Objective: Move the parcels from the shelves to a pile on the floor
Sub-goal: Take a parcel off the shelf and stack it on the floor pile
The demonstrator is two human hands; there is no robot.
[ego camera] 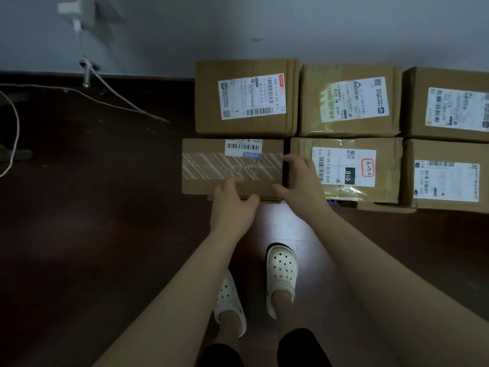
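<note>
Black shorts (301, 348) and 2 white clogs (281, 274) are seen nearest, below both outstretched arms (185, 287). Beyond them, the striped-tape parcel (206, 168) is held at the left end of the front row on the floor (105, 234). The left hand (232, 205) is laid on its near edge, with the fingers curled onto the top and the thumb along the front. The right hand (299, 181) is curled round its right end, with the fingertips tucked into the gap beside the 010-label parcel (386, 168), which lies just right of that hand. Whether the held parcel is fully set down cannot be told. A strip of cardboard is visible beneath its near edge, so it may be resting on a lower one.

Further right, a 3rd front parcel (447, 149) is placed close against the 010-label one. Beyond the hands, 3 more parcels (312, 107) are lined up against the wall (317, 27). Left of the left hand, cables (127, 104) are trailed across the floor from a plug (76, 25).

6 parcels are counted in the pile, so a good part of the task is judged done, with the striped-tape parcel being seated or squared up. No shelves are in view, so what is left cannot be judged.
</note>
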